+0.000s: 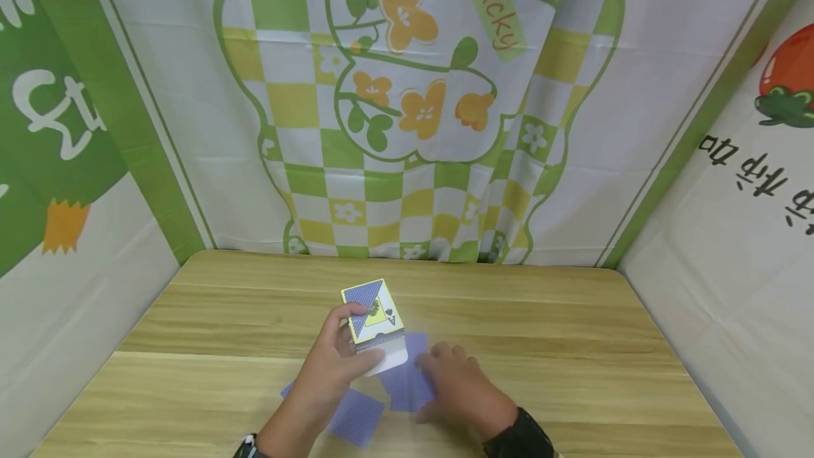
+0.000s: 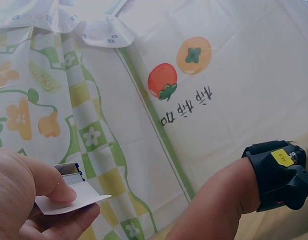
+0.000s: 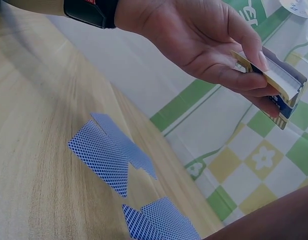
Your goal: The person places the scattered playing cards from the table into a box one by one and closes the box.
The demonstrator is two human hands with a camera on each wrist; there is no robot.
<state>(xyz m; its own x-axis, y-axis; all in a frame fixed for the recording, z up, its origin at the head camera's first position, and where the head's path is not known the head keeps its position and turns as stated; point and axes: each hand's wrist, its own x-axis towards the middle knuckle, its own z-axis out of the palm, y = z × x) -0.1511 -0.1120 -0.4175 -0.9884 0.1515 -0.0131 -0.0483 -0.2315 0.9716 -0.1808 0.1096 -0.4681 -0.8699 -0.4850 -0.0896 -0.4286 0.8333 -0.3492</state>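
Note:
My left hand (image 1: 333, 352) grips a playing-card box (image 1: 375, 309) above the table, fingers around its side and thumb on the white flap. The flap is folded out, and the box's open end faces me; the right wrist view shows the box (image 3: 289, 95) with its lid up. Below it, my right hand (image 1: 454, 384) is over blue-backed playing cards (image 1: 407, 380), bent fingertips at the cards and thumb low by their edge. It is slightly blurred. More blue-backed cards (image 1: 356, 417) lie left of these, partly under my left forearm. The right fingers are hidden in the right wrist view.
A wooden table (image 1: 540, 316) bears the cards. Behind it hangs a green-and-yellow checked cloth (image 1: 407, 189). Printed cloth walls stand at the left (image 1: 95, 161) and right (image 1: 731, 232). A dark strap with a device (image 2: 276, 175) is worn on the right wrist.

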